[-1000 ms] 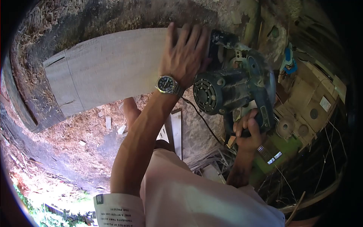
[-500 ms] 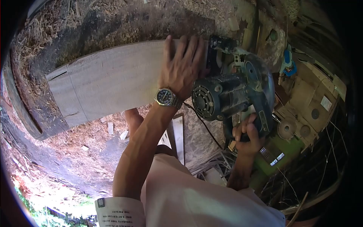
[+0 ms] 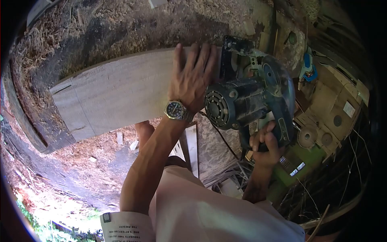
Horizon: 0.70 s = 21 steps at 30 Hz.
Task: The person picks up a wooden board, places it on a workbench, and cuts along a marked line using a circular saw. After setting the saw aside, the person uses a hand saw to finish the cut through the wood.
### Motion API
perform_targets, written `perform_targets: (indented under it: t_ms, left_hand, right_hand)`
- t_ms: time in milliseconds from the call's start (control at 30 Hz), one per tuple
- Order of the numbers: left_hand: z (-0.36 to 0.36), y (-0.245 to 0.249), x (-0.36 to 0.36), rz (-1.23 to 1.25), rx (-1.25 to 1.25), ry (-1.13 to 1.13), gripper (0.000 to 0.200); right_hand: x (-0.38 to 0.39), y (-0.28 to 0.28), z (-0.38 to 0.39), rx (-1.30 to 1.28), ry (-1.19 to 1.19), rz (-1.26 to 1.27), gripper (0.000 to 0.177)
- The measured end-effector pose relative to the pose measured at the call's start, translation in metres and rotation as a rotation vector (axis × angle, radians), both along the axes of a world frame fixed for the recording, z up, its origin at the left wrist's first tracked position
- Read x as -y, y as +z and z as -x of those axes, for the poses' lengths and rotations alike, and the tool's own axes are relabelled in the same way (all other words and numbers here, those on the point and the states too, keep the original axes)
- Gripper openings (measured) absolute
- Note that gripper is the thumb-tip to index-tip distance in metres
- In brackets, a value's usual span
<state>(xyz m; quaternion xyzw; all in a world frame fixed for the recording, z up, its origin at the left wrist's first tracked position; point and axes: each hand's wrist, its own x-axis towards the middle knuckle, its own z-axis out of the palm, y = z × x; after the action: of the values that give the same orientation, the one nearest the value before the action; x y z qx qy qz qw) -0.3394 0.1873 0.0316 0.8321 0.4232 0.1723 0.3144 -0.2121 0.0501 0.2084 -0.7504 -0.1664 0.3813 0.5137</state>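
Pale wooden plank [image 3: 121, 92], long axis running leftward from your flat, unclenched left grip [image 3: 191, 78] pressing its right end; circular saw [image 3: 250, 97] just right, handle clenched in your right grip [image 3: 264, 141].

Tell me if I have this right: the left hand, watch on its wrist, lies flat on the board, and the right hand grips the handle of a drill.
Not quite: the head view shows a circular saw, not a drill. The left hand, watch on its wrist, lies flat on the board; the right hand grips the handle.
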Motion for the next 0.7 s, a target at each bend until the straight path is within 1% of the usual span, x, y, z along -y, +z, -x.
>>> perform_targets:
  t_ms: [133, 267, 367, 467, 567, 667, 700]
  left_hand:
    - [0.000, 0.003, 0.000, 0.004, 0.001, -0.010, 0.075]
    - [0.002, 0.001, 0.002, 0.005, -0.014, -0.021, 0.078]
    - [0.000, -0.007, 0.004, -0.040, -0.050, -0.021, 0.093]
    - [-0.002, -0.001, 0.002, -0.005, -0.082, -0.029, 0.093]
    - [-0.001, 0.001, -0.001, 0.022, -0.061, -0.029, 0.092]
    - [0.001, 0.008, -0.004, 0.066, -0.051, -0.039, 0.078]
    - [0.001, 0.008, -0.004, 0.067, -0.049, -0.038, 0.077]
  right_hand:
    - [-0.001, 0.001, -0.002, -0.011, 0.001, 0.005, 0.024]
    - [-0.008, 0.002, -0.001, -0.011, -0.021, 0.012, 0.025]
    - [-0.009, 0.000, -0.005, -0.023, -0.011, -0.008, 0.026]
    - [-0.010, 0.000, -0.008, -0.039, 0.004, -0.027, 0.027]
    - [-0.013, 0.000, -0.010, -0.046, 0.021, -0.045, 0.028]
    - [-0.016, -0.002, -0.011, -0.040, 0.028, -0.060, 0.029]
    - [-0.017, -0.003, -0.011, -0.036, 0.028, -0.063, 0.030]
